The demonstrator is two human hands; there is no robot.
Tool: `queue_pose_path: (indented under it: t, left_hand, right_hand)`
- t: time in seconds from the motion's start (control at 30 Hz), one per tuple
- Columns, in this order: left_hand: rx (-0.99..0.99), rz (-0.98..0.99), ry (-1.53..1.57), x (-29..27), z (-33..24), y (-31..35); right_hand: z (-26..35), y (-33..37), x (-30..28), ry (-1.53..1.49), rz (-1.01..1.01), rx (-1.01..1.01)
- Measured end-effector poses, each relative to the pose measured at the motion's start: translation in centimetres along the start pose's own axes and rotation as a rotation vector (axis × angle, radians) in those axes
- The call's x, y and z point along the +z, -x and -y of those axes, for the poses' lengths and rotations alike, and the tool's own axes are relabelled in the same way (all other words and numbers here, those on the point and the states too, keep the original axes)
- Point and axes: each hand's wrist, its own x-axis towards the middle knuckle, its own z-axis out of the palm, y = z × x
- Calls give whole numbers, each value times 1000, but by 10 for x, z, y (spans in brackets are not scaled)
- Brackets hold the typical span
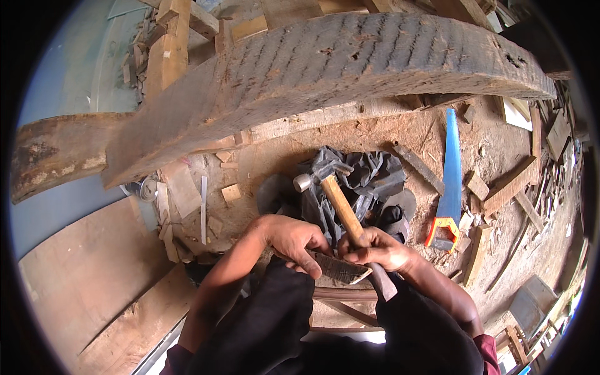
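Weathered timber is spanning the far side as one heavy beam (312, 69), counted once. At left, one tin can (148, 189) is standing near the boards, and one pale narrow strip (204, 209) is lying on the floor; I am seeing no clear reason for either placement. One small wood block (231, 192) is lying just beyond the strip. Of my two hands, the left hand (294, 240) is pinching one dark wood piece (337, 267), thumb on top, apparently to steady it; that piece is sitting above my lap, between both hands, its free end pointing right. One hammer (340, 203) is slanting toward me, its head over one crumpled black sheet (379, 178). My right hand (378, 250) is wrapping round the handle, well down from the head, likely for control. One flared greyish end (384, 284) is showing below that fist; whether it is belonging to the hammer or to a second tool, I cannot tell. Further right, one dark slat (420, 169) is lying aslant, and one blue-bladed saw (450, 175) is resting with its handle toward me, probably for easy reach. Several offcuts are littering the right edge, too jumbled for counting.
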Motion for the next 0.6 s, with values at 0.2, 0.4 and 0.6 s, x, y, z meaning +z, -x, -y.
queue_pose_path:
  t: [0.2, 0.4, 0.6]
  left_hand:
    - [-19, -118, 20, 4, -1, 16]
    - [-43, -540, 83, 7, 34, 74]
    - [116, -1639, -546, -5, 21, 12]
  right_hand:
    - [1, 2, 0, -87, -184, -88]
    - [22, 26, -31, 17, -709, -389]
    - [11, 22, -45, 106, -937, -358]
